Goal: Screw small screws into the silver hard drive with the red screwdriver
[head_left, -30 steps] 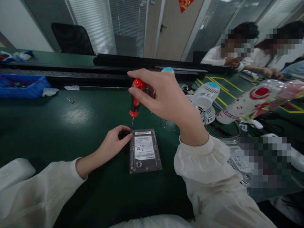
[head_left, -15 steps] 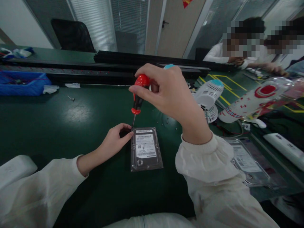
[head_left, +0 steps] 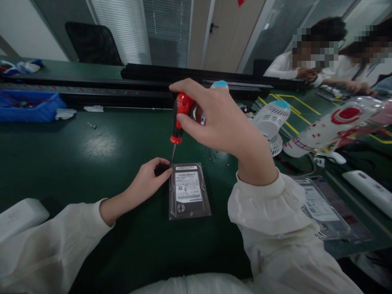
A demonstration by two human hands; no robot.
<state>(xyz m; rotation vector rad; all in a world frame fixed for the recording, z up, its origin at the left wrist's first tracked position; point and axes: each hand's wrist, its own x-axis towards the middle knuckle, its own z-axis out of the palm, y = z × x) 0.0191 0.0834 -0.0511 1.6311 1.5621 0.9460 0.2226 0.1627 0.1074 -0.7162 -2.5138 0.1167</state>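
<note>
A hard drive [head_left: 196, 208] lies label up on the green table in front of me. My right hand [head_left: 225, 122] grips a red and black screwdriver [head_left: 176, 127] by its handle. The shaft points down, slightly tilted, and its tip meets the drive's far left corner. My left hand [head_left: 147, 179] is closed at that same corner, with the thumb on the drive's edge and the fingertips close by the screwdriver tip. Whatever sits under the tip is too small to make out. Several small screws [head_left: 216, 157] are scattered beyond the drive on the right.
At right, a second hard drive [head_left: 324, 208] lies near a white fan [head_left: 271, 118] and a bottle [head_left: 324, 130]. A blue bin [head_left: 30, 112] stands far left, a white object [head_left: 23, 216] near left. Black rails [head_left: 153, 98] cross the back. Two people sit far right.
My right hand's grip on the screwdriver handle has shifted: the index finger is lifted off and the thumb sits farther right. My left hand and the drive stay in place.
</note>
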